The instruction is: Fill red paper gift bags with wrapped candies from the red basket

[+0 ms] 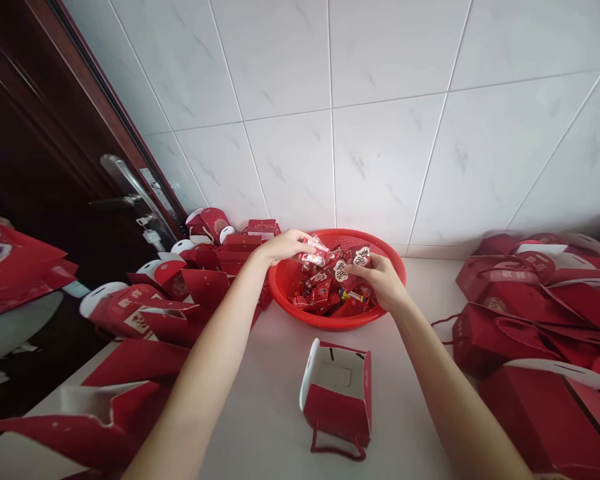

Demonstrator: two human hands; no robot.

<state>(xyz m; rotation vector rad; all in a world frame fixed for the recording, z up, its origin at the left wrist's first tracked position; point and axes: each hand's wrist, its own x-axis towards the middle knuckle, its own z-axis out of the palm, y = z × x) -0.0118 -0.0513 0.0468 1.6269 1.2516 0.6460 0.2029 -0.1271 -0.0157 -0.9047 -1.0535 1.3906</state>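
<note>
Pinching shiny red-and-white packets [314,252] in the left hand [284,247], with fingers curled over the far left part of the red basket [325,324]. Grasping labelled packets [361,256] in the partly closed right hand [387,283], over the basket's right side, with thumb out toward a cream label. Cannot tell how many packets are in either grip.

Below the hands, can see crinkly, glossy loose packets [323,293] heaped inside the basket, mostly red, including a yellow-and-blue packet [353,295]. Looks like plastic there: oval, smooth at the rim, finely perforated at the wall.

Nearer on the pale, smooth counter [275,407], can see an open box [337,410] just beside the basket: red card outside, whitish inside, with a rounded white-faced flap and a twisted red cord [337,453]. Can also see similar red boxes crowded at left [207,287] and at right [520,333], before glossy, grey-veined wall tiles [380,153].
</note>
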